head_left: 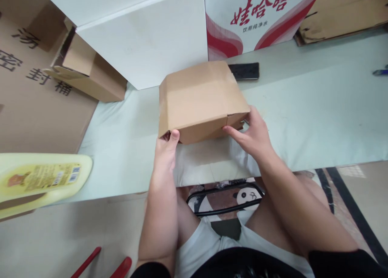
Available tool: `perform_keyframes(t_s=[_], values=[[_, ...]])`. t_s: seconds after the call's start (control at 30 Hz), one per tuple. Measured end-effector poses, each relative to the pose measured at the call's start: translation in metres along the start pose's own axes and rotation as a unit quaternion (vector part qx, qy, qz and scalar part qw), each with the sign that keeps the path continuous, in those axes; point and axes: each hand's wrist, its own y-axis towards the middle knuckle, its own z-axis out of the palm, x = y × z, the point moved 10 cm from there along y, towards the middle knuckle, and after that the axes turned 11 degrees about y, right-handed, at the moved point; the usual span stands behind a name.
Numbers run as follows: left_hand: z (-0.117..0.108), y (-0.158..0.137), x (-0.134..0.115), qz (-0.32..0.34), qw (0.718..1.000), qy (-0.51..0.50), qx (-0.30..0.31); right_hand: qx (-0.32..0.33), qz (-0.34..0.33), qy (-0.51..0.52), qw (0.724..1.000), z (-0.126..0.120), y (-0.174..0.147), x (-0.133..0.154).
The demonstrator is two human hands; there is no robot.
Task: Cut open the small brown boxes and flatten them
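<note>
A brown cardboard box (pixel 203 96) is held tilted over the pale green cloth on the table, its broad flat face turned up. My left hand (pixel 167 146) grips its near left corner, with the thumb on the near side and the fingers partly hidden behind the edge. At the near right corner my right hand (pixel 253 132) is closed on the box, thumb along the front side and fingers around the right edge. Small flaps or gaps show at both near corners. The box's underside is hidden.
Behind stand a white box (pixel 145 39) and a white carton with red print (pixel 260 19). A phone (pixel 245 71) lies behind the box. Cardboard boxes (pixel 93 70) are at left; a yellow bottle (pixel 45 177) stands near the table's front edge (pixel 121 195). Another carton (pixel 345 19) is back right.
</note>
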Motion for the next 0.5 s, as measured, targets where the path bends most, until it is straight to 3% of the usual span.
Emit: perform_keyframes(t_s=[0.1, 0.2, 0.5], values=[[-0.003, -0.001, -0.002, 0.017, 1.000, 0.006, -0.025, -0.031, 0.028, 0.029, 0.999, -0.004, -0.001, 0.001], [-0.004, -0.001, -0.003, 0.019, 0.999, -0.005, -0.025, -0.013, 0.028, 0.041, 0.999, 0.001, -0.002, 0.006], [0.003, -0.003, 0.008, -0.064, 0.992, -0.089, 0.062, -0.020, 0.044, 0.062, 0.997, -0.001, -0.001, 0.005]])
